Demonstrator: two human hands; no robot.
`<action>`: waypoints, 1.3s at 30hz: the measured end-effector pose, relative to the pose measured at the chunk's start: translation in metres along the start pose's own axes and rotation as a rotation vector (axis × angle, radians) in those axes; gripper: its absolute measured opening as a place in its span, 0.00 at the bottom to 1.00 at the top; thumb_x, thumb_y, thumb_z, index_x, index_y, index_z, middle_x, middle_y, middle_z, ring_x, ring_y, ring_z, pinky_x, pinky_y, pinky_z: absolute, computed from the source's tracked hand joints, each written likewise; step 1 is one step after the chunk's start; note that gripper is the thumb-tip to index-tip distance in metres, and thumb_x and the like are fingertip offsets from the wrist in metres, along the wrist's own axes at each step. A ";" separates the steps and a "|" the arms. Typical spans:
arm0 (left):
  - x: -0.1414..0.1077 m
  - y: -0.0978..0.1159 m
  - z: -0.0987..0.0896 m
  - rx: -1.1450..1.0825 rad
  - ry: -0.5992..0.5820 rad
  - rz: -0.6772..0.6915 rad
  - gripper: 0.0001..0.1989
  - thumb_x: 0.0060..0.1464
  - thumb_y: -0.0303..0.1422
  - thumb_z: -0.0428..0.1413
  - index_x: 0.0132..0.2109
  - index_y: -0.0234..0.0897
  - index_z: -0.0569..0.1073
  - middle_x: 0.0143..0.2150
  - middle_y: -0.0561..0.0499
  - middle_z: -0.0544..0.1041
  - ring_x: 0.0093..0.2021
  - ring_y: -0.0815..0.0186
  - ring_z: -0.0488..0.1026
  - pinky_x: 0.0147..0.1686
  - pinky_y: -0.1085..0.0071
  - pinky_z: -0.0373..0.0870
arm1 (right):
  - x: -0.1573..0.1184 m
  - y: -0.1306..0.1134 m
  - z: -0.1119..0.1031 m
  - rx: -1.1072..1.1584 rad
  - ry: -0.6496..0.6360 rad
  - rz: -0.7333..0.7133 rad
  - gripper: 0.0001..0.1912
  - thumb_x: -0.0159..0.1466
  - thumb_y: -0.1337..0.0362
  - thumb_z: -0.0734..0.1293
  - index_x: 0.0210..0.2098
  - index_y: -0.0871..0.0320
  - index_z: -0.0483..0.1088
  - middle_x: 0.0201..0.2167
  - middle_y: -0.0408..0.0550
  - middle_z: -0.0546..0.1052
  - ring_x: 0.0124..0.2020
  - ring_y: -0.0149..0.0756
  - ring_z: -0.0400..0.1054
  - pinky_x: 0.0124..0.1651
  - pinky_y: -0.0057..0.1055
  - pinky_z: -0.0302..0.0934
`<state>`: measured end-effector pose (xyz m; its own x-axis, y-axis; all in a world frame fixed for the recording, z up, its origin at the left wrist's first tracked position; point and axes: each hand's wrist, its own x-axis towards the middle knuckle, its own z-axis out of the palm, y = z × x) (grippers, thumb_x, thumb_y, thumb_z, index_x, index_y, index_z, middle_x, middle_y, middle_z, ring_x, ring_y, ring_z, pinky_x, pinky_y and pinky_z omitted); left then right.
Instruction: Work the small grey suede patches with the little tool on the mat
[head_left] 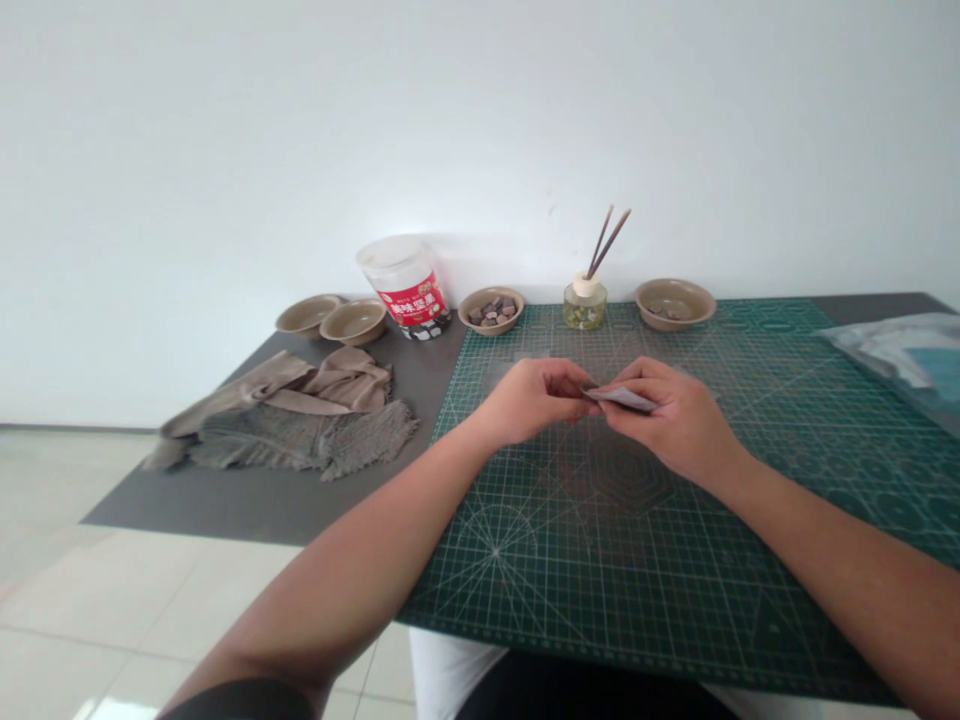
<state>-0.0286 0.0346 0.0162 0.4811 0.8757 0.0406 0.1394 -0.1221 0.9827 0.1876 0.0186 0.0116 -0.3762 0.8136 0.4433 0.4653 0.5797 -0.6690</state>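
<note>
A small, flat, thin grey piece (628,399) is up in front of the person, over the middle of a big green mat with white lines (525,520). The fingers of the right hand (675,410) pinch it. The fingers of the left hand (532,400) are bent at its left tip, but one cannot tell if they grip it too.

Behind the hands, near the white wall (225,150), is a round tan bowl (495,331) with small brown and grey stones (495,312) in it. To its right is a little clear glass bottle (585,310) with a cream top and two dark sticks (616,243). Farther right is another tan bowl (675,324) with a few small bits in its bottom.

On the left, a see-through tub with a red label (409,285) leans a bit. Beside it are two more tan bowls (352,322). Crumpled brown and grey cloth (262,435) lies in front of them on the dark grey surface (217,505). A clear plastic bag (911,350) lies at the far right.
</note>
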 end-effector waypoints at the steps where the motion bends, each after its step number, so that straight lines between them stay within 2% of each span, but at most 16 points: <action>1: 0.000 0.000 0.000 0.008 -0.010 0.004 0.11 0.48 0.31 0.67 0.40 0.33 0.79 0.29 0.51 0.80 0.29 0.69 0.75 0.31 0.72 0.70 | 0.000 0.000 0.000 0.000 -0.006 -0.005 0.07 0.62 0.63 0.72 0.39 0.49 0.82 0.35 0.45 0.78 0.35 0.37 0.73 0.37 0.34 0.65; 4: -0.001 0.001 -0.001 0.033 -0.025 0.010 0.11 0.51 0.33 0.66 0.41 0.33 0.79 0.28 0.51 0.79 0.28 0.69 0.74 0.29 0.73 0.68 | -0.002 0.000 -0.001 -0.025 0.012 -0.040 0.09 0.63 0.64 0.71 0.42 0.49 0.82 0.36 0.45 0.78 0.36 0.38 0.73 0.38 0.35 0.66; 7: -0.001 0.002 -0.001 0.038 0.001 0.034 0.11 0.48 0.30 0.66 0.41 0.33 0.80 0.31 0.51 0.80 0.30 0.69 0.75 0.30 0.73 0.69 | -0.003 0.001 0.000 -0.036 0.000 -0.059 0.10 0.63 0.64 0.71 0.43 0.48 0.82 0.36 0.46 0.78 0.37 0.39 0.73 0.39 0.36 0.67; 12: -0.001 0.002 -0.002 0.013 -0.022 -0.004 0.11 0.48 0.30 0.66 0.41 0.33 0.79 0.27 0.52 0.79 0.27 0.69 0.75 0.27 0.74 0.68 | -0.004 0.001 0.001 -0.073 0.028 -0.116 0.12 0.63 0.65 0.70 0.45 0.48 0.81 0.36 0.46 0.78 0.35 0.38 0.73 0.36 0.35 0.67; 16: -0.001 0.002 -0.003 -0.020 -0.033 0.006 0.12 0.47 0.27 0.66 0.41 0.34 0.79 0.28 0.52 0.79 0.28 0.69 0.76 0.29 0.74 0.68 | -0.004 0.001 0.000 -0.070 0.003 -0.145 0.11 0.63 0.65 0.70 0.44 0.48 0.81 0.35 0.46 0.78 0.34 0.37 0.72 0.34 0.34 0.66; 19: -0.002 0.003 -0.002 -0.037 -0.034 -0.005 0.11 0.48 0.29 0.66 0.41 0.33 0.78 0.27 0.51 0.79 0.27 0.68 0.76 0.28 0.73 0.68 | -0.004 0.001 0.000 -0.100 0.044 -0.156 0.12 0.63 0.65 0.70 0.45 0.49 0.81 0.36 0.47 0.77 0.33 0.36 0.72 0.34 0.34 0.66; 33: -0.002 0.001 0.000 -0.003 -0.004 0.001 0.12 0.49 0.30 0.66 0.41 0.31 0.79 0.27 0.52 0.78 0.27 0.70 0.73 0.27 0.75 0.65 | -0.003 0.002 -0.002 -0.076 0.012 -0.129 0.11 0.63 0.66 0.71 0.44 0.50 0.82 0.35 0.45 0.78 0.33 0.35 0.72 0.33 0.32 0.65; 39: -0.002 0.003 0.001 -0.028 -0.008 0.042 0.13 0.46 0.26 0.66 0.41 0.31 0.79 0.32 0.51 0.80 0.32 0.71 0.75 0.32 0.75 0.69 | -0.003 0.004 -0.001 0.029 -0.057 -0.058 0.11 0.63 0.66 0.72 0.44 0.48 0.82 0.35 0.43 0.77 0.36 0.35 0.73 0.38 0.32 0.66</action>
<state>-0.0286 0.0324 0.0190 0.4933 0.8661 0.0804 0.0950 -0.1456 0.9848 0.1911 0.0184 0.0084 -0.4475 0.7743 0.4475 0.4181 0.6235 -0.6607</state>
